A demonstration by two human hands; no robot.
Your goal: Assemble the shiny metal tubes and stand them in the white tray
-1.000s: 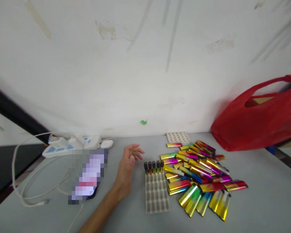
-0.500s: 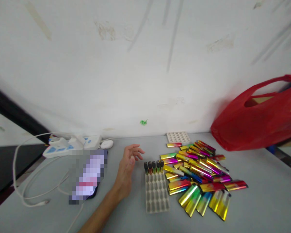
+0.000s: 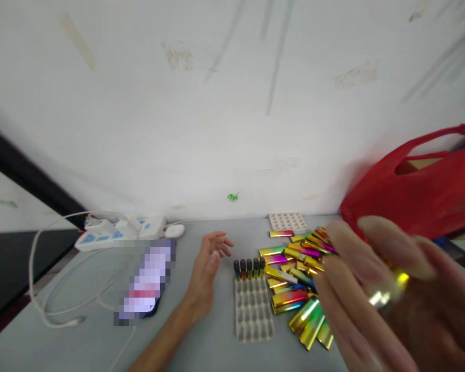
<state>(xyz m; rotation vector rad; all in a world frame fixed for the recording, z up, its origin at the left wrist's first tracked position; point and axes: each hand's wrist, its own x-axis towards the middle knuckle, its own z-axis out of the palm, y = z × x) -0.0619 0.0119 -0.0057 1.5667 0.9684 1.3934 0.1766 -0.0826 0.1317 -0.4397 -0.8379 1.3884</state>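
My left hand (image 3: 207,276) rests on its side on the grey table, left of the tray, fingers loosely bent and apart, holding nothing. Large and blurred in the right foreground, my right hand (image 3: 375,299) is curled round a shiny gold-and-silver lighter (image 3: 380,298), mostly hidden by the fingers. Between the hands lies a pale tray (image 3: 254,315) with rows of wells; several black-topped lighters (image 3: 249,268) stand upright along its far row. A loose pile of metallic lighters (image 3: 290,296) in gold, red, green and purple lies to its right, partly covered by my right hand.
A second pale tray (image 3: 288,221) lies by the wall. On the left are a white power strip (image 3: 118,231), looping white cables, a small white case (image 3: 174,230) and a phone (image 3: 147,281) with a blurred-out screen. A red bag (image 3: 406,186) stands at the right.
My right hand has come into view from the lower right, curled round a shiny lighter and covering part of the pile. My left hand stays put; the view has shifted slightly.
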